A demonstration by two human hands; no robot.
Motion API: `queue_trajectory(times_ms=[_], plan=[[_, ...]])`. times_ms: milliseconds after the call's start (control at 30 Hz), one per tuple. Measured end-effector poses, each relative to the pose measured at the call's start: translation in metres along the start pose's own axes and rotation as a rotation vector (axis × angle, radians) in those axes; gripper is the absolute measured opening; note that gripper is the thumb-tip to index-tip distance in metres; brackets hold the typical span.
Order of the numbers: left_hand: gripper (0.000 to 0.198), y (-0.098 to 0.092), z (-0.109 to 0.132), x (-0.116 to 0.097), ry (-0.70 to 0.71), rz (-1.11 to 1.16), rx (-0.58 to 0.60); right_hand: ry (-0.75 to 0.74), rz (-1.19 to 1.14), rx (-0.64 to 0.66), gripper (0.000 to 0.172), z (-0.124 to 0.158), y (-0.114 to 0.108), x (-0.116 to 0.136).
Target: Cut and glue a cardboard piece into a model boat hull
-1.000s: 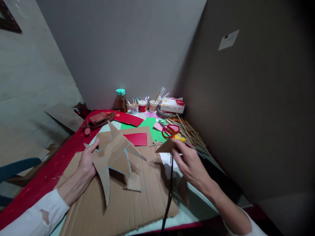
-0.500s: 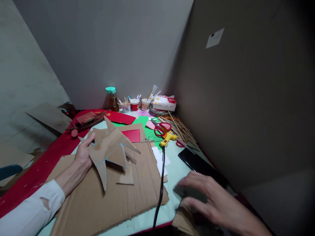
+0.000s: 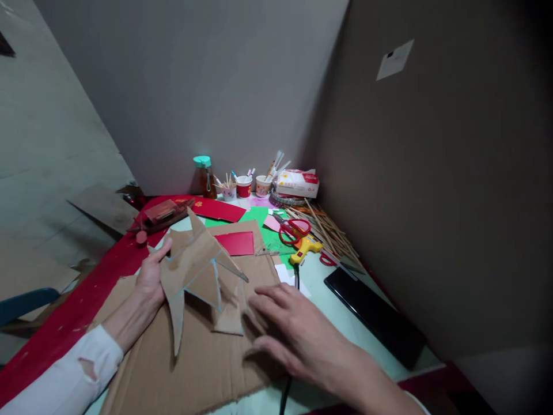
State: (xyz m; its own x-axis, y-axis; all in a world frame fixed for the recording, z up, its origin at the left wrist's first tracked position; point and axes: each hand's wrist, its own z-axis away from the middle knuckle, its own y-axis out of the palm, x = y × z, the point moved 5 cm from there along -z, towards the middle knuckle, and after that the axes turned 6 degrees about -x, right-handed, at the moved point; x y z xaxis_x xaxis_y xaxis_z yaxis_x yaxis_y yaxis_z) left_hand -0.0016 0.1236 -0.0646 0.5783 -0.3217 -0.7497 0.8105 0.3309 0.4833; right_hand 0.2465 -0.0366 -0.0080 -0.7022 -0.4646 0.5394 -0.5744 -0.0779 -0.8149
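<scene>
My left hand (image 3: 151,276) grips the left edge of a cardboard star cut-out (image 3: 194,271) with blue pen lines, holding it tilted up off a big cardboard sheet (image 3: 181,363). My right hand (image 3: 298,337) lies with fingers spread over the right part of that sheet, fingertips close to a small cardboard piece (image 3: 228,320) under the star. It holds nothing.
A yellow glue gun (image 3: 306,249), red scissors (image 3: 294,229), a bundle of wooden sticks (image 3: 330,233) and a black phone (image 3: 374,314) lie to the right. Red card (image 3: 235,243), green paper (image 3: 263,222), cups with pens (image 3: 244,185), a bottle (image 3: 203,176) and a tissue pack (image 3: 298,183) sit at the back.
My right hand carried a cardboard scrap off to the lower right and has come back without it, spread over the sheet next to the star. My left hand still holds the star.
</scene>
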Motion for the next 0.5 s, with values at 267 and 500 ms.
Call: queue_trajectory(times_ms=[267, 500], plan=[[0.029, 0.0, -0.006, 0.005, 0.022, -0.008, 0.032, -0.293, 0.268, 0.075, 0.048, -0.019, 0.066, 0.004], [0.031, -0.004, -0.009, 0.006, 0.104, -0.027, -0.002, -0.292, 0.118, 0.116, 0.026, 0.017, 0.014, -0.007]])
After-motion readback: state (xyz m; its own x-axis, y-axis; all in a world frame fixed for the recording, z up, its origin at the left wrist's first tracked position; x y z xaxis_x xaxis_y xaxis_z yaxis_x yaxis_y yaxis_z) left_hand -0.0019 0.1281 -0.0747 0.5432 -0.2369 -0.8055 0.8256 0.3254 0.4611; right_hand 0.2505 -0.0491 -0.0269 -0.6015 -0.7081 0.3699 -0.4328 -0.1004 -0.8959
